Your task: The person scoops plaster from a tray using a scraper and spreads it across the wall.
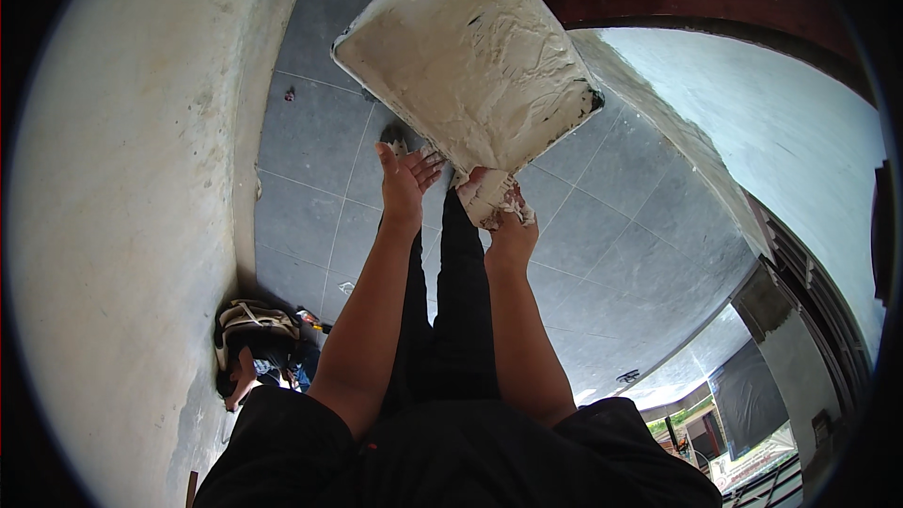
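A large pale tray [451, 56], its inside coated with creamy wet paste, is at the upper middle above the tiled floor. My left hand [404, 179] is open with fingers spread and paste smears on it, just below the tray's lower-left side. My right hand [510, 230] grips a flat, paste-covered scraper [480, 193] at the tray's lowest corner; whether the scraper touches the tray is unclear. My dark-trousered legs [451, 301] show between my forearms.
A plastered wall [132, 207] runs along the left, a pale wall [752, 113] along the right. At lower left are a bag [259, 315] and what looks like a person's bare arm [243, 376]. A doorway [701, 433] at lower right shows daylight. Grey tiles [310, 132] form the floor.
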The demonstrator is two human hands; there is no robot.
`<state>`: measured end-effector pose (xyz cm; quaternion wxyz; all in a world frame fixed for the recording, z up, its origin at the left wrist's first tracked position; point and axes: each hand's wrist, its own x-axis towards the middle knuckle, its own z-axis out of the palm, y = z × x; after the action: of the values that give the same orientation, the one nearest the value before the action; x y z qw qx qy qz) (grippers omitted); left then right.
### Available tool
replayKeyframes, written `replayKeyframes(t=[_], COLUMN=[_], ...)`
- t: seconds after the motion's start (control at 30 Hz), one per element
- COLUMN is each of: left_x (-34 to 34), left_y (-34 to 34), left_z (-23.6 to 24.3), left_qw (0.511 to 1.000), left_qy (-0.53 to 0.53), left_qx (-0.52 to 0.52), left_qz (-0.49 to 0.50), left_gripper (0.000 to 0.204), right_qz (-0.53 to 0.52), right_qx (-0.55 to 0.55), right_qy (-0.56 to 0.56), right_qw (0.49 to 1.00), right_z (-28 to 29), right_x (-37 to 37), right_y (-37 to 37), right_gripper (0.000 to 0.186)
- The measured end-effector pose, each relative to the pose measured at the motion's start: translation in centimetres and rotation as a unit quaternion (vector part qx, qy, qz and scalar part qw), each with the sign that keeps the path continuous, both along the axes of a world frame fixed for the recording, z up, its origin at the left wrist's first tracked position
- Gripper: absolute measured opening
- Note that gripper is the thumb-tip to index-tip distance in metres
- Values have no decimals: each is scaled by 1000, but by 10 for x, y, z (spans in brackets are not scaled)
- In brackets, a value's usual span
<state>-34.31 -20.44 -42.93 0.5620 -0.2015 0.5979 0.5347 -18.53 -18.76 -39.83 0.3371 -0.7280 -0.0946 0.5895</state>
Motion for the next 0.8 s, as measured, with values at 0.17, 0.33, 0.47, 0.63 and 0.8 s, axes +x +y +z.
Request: replayKeyframes(t=[0.17, 0.33, 0.47, 0.63, 0.8], left_x=[-1, -3, -2, -3, -3], left_y=[-2, -3, 0, -3, -2], left_z=[-2, -3, 0, -2, 0], left_qw=[1000, 1000, 1000, 1000, 1000], left_qy=[0, -10, -6, -6, -10], left_qx=[-2, 13, 9, 9, 21], left_qz=[3, -2, -9, -8, -13], left_gripper=[107, 107, 108, 109, 111], right_qz=[-22, -34, -43, -67, -73], right_qx=[-9, -14, 9, 13, 13], right_qy=[12, 19, 37, 36, 74], right_qw=[1000, 999, 998, 997, 994], right_z=[-2, 2, -5, -3, 3], right_x=[-1, -10, -18, -37, -39], right_y=[-3, -1, 1, 10, 22], right_gripper=[31, 33, 29, 30, 30])
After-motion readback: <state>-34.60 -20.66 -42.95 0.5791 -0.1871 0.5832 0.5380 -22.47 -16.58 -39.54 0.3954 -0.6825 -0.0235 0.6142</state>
